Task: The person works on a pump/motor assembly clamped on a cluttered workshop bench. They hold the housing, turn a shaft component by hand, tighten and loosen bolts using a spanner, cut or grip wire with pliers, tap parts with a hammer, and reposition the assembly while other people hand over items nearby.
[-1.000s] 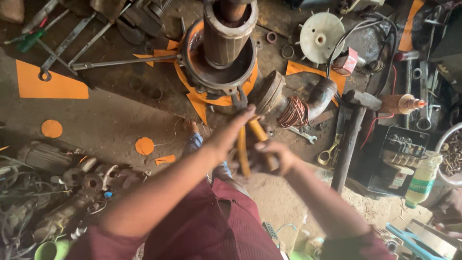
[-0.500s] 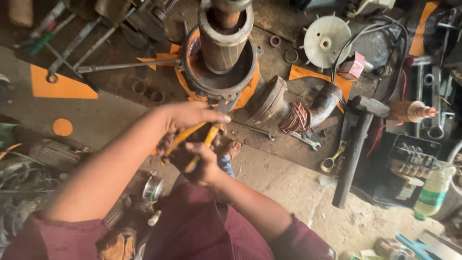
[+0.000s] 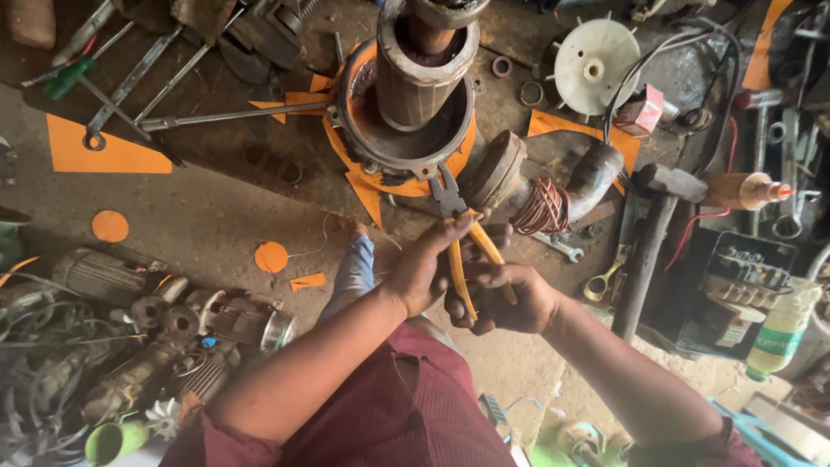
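Pliers (image 3: 461, 246) with yellow handles sit in both hands, just below the big rusty motor (image 3: 406, 104) on the floor. The left hand (image 3: 428, 268) and the right hand (image 3: 506, 298) are each closed tight around a handle. The dark metal nose points up at the motor. It looks like the gripping step; next comes a careful, steady squeeze.

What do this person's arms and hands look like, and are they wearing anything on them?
Both hands, the left hand and the right hand, are bare, with no gloves, rings or watch that I can make out. The forearms are bare too. Short sleeves of a dark maroon shirt with a fine ribbed stripe end near the elbows.
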Demonstrator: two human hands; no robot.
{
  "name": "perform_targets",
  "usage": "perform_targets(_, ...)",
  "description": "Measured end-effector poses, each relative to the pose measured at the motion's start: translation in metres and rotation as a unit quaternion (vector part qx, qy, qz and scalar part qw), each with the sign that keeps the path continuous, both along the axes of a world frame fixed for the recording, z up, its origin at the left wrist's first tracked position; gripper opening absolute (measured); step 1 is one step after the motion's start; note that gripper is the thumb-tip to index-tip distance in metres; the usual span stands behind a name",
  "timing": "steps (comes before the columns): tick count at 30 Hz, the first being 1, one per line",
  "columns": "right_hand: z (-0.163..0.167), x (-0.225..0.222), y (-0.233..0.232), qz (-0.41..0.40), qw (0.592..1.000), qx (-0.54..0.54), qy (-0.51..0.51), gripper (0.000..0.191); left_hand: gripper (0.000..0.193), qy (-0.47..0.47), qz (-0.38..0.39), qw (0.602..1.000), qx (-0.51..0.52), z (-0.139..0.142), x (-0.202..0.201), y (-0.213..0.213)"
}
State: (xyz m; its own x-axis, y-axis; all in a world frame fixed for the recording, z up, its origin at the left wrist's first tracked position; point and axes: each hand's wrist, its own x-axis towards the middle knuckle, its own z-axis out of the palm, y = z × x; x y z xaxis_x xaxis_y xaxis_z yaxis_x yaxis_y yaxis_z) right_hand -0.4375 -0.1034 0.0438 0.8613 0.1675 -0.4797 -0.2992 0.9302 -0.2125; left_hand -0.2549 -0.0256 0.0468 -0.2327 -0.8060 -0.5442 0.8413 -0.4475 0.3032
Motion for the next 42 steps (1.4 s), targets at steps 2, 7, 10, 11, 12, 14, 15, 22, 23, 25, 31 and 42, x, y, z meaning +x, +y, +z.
perform_targets(2, -0.004, 0.007, 0.020, -0.045, 0.996, 0.025, 0.069, 0.058, 0.041, -0.015, -0.032, 0.999, -0.030, -0.009, 0.002, 0.007)
perform_targets(7, -0.012, 0.081, 0.110, -0.222, 0.955, 0.196, 0.021, 0.036, 0.032, -0.170, -0.168, 0.970, -0.035, -0.005, 0.059, 0.006)
perform_targets(10, -0.025, 0.151, 0.137, -0.302, 0.931, 0.170, -0.118, 0.043, 0.035, -0.208, -0.343, 0.915, -0.040, 0.013, 0.118, -0.014)
perform_targets(11, -0.027, 0.158, 0.138, -0.301, 0.938, 0.109, -0.131, 0.044, 0.036, -0.233, -0.396, 0.888, -0.013, 0.018, 0.129, -0.018)
perform_targets(12, -0.027, 0.159, 0.137, -0.299, 0.942, 0.049, -0.146, 0.045, 0.038, -0.258, -0.446, 0.857, 0.015, 0.023, 0.133, -0.019)
perform_targets(14, -0.024, 0.134, 0.123, -0.256, 0.960, 0.046, -0.107, 0.055, 0.033, -0.193, -0.345, 0.918, 0.025, 0.027, 0.117, -0.015)
perform_targets(15, -0.020, 0.108, 0.114, -0.233, 0.968, 0.044, -0.082, 0.061, 0.031, -0.155, -0.290, 0.944, 0.028, 0.026, 0.098, -0.008)
perform_targets(22, -0.017, -0.005, 0.001, -0.050, 0.999, -0.014, 0.000, 0.058, 0.033, -0.039, -0.045, 0.998, 0.013, -0.008, -0.009, -0.006)
perform_targets(23, -0.017, -0.010, -0.008, -0.041, 0.999, -0.006, -0.033, 0.055, 0.033, -0.051, -0.038, 0.998, 0.015, -0.010, -0.016, -0.008)
perform_targets(25, -0.016, -0.011, -0.007, -0.050, 0.998, 0.020, -0.036, 0.051, 0.033, -0.078, -0.023, 0.996, 0.019, -0.012, -0.023, -0.010)
perform_targets(31, -0.027, 0.084, 0.121, -0.274, 0.941, 0.183, -0.081, 0.031, 0.025, -0.180, -0.190, 0.965, -0.021, -0.003, 0.064, 0.002)
perform_targets(42, -0.014, 0.042, 0.068, -0.163, 0.985, 0.048, -0.006, 0.065, 0.031, -0.058, -0.135, 0.989, 0.010, 0.008, 0.041, 0.001)
